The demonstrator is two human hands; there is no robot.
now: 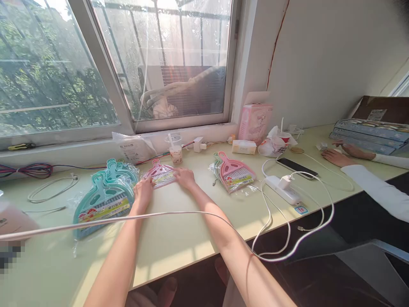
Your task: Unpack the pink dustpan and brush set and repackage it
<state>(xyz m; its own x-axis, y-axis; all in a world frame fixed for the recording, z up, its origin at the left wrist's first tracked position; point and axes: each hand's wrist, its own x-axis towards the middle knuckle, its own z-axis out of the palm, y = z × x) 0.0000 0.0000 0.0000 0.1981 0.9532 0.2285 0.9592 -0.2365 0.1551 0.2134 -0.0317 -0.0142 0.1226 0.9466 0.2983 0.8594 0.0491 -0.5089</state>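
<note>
Both my arms reach forward over a pale green table (179,238). My left hand (142,190) and my right hand (184,177) rest on either side of a small pink dustpan-and-brush set (159,173) in a clear bag, fingers touching its edges. Left of it lies a stack of teal dustpan sets (104,198) in bags. To the right sits another pile of pink and green dustpan sets (234,172).
A white power strip (283,189) with white cables trails off the front edge; one cable crosses my forearms. A phone (297,167), pink box (254,122), plastic cup (175,152) and tissue packs stand near the window. Another person's hands (338,155) rest at right by stacked boxes (370,135).
</note>
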